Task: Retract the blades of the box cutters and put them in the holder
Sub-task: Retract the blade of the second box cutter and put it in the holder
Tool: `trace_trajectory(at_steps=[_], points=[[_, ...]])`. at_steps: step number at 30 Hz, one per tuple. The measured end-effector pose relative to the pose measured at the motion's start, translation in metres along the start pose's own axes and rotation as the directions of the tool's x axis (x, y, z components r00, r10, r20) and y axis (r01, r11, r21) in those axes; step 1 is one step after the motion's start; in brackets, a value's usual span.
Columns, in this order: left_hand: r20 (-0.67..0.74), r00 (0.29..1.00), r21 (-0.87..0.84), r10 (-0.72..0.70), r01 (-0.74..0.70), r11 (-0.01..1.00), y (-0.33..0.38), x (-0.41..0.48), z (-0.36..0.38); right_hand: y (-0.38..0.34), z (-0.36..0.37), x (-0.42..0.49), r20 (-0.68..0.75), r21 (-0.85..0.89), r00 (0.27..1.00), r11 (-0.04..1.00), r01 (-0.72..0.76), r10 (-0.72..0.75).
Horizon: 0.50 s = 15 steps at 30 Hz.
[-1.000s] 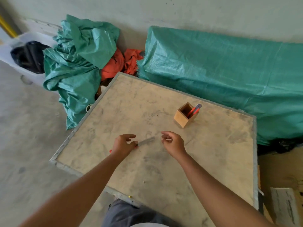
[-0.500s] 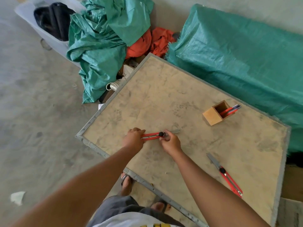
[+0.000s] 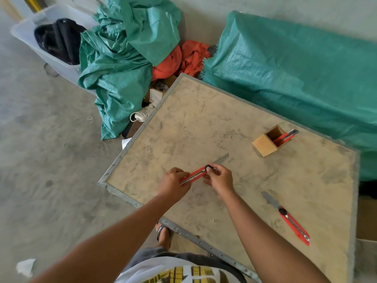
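Observation:
A red box cutter (image 3: 196,173) is held just above the worn table (image 3: 204,123), its grey blade sticking out toward the upper right. My left hand (image 3: 173,184) grips its rear end. My right hand (image 3: 220,178) pinches the black slider knob near the front. A second red box cutter (image 3: 289,219) lies on the table at the right with its blade extended. A wooden square holder (image 3: 265,142) stands at the back right and has red cutters leaning inside it.
Green tarps (image 3: 295,72) are piled behind and left of the table, with orange cloth (image 3: 179,58) between them. A clear plastic bin (image 3: 51,50) with a dark item sits at the far left. My sandalled foot (image 3: 163,234) shows below the table's near edge.
The camera view shifted right and downward, bringing the second cutter into sight. My right hand came onto the held cutter's slider; both hands now hold it, tilted up to the right.

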<state>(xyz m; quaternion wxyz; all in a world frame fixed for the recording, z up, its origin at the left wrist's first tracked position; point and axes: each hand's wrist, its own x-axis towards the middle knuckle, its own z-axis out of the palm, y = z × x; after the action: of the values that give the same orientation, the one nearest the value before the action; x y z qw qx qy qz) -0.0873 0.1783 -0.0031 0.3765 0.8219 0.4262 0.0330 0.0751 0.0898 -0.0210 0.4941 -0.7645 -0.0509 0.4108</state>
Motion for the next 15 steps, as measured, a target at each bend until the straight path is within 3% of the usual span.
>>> trace_trajectory(at_steps=[4, 10, 15], points=[[-0.014, 1.0, -0.1, 0.02, -0.022, 0.995, 0.036, -0.012, 0.006, -0.023, -0.037, -0.008, 0.012, 0.027, 0.997, 0.997, 0.074, -0.075], [0.252, 0.966, -0.299, 0.065, 0.014, 0.954, 0.101, -0.027, 0.022, -0.051, -0.129, -0.022, 0.004, -0.003, 0.981, 0.981, 0.192, -0.192], [0.265, 0.958, -0.445, 0.108, 0.022, 0.895, 0.152, -0.046, 0.048, -0.065, -0.195, -0.049, -0.058, 0.036, 0.962, 0.963, 0.269, -0.266]])
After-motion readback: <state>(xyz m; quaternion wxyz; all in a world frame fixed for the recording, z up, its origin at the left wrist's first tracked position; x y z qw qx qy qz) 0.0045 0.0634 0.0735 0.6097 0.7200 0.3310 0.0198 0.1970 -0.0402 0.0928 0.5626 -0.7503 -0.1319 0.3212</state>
